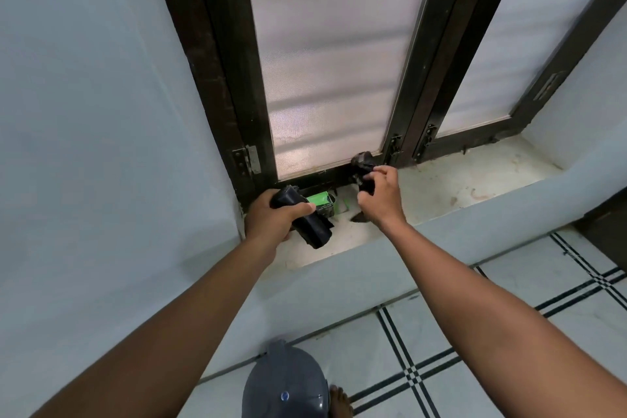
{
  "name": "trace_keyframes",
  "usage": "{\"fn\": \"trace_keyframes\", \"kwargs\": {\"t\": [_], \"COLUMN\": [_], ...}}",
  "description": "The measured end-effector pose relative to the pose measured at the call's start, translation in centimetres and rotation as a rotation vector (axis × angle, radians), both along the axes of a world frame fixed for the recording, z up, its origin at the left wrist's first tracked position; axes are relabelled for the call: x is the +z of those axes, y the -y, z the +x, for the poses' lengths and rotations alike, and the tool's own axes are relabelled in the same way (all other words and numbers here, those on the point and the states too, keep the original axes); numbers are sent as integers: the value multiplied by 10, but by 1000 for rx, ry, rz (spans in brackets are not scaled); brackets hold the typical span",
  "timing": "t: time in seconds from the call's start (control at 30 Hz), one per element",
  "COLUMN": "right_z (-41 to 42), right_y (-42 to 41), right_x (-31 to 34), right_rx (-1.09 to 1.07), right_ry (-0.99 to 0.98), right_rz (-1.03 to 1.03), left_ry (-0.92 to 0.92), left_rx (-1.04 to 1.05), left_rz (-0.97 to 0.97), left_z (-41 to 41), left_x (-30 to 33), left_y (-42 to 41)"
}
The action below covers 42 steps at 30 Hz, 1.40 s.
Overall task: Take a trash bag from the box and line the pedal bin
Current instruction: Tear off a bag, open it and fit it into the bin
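Note:
On the window sill (475, 176) lies a small green box (320, 202), close to the dark window frame. My left hand (274, 219) is closed around a black roll of trash bags (307, 222) just in front of the box. My right hand (381, 195) pinches a crumpled black trash bag (361, 168), held a little above the sill to the right of the box. The grey pedal bin (286, 383) stands on the floor below me, its lid down.
A dark-framed window with frosted panes (336, 54) rises behind the sill. Pale walls flank it. The floor (509, 299) has light tiles with black line patterns. My bare toes (339, 399) show beside the bin.

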State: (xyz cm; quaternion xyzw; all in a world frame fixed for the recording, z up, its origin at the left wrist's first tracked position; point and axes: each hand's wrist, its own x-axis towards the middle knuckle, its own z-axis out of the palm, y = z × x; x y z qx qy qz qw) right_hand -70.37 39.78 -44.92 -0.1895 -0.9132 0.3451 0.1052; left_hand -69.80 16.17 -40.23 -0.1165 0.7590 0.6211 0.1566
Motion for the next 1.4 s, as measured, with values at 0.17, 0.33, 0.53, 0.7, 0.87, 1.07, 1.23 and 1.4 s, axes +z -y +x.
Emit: {"fn": "trace_keyframes", "kwargs": {"t": [0.17,0.33,0.53,0.7,0.87,1.07,1.23,1.4], "right_z": [-1,3,-16,2,43,62,47,52], "right_y": [-27,-40,-46,-46,-53,-44,-26,-25], "right_x": [-32,-28,-33,-25,-23,-5,40,38], "right_rx": [274,107,24,41,-53,-214,161,363], "right_ry": [303,162,237,190,41,-106,384,500], "right_rz": [215,396,207,-101,-274,-695,-1294,-1421], "left_ry": [50,70,33,-36,-71,-93,-88,-213], "left_rx": [11,31,39,-33,-115,-241,-393,-445], "left_rz": [15,29,12,-34,-40,-80,-33,-61], "left_z": [-4,-4,-4,-4,-5,-3,-6,-16], "left_x": [-6,-12,-17,-14,-9,-1,11,14], "left_y": [-6,-17,-32,-41,-50,-60,-71,-77]}}
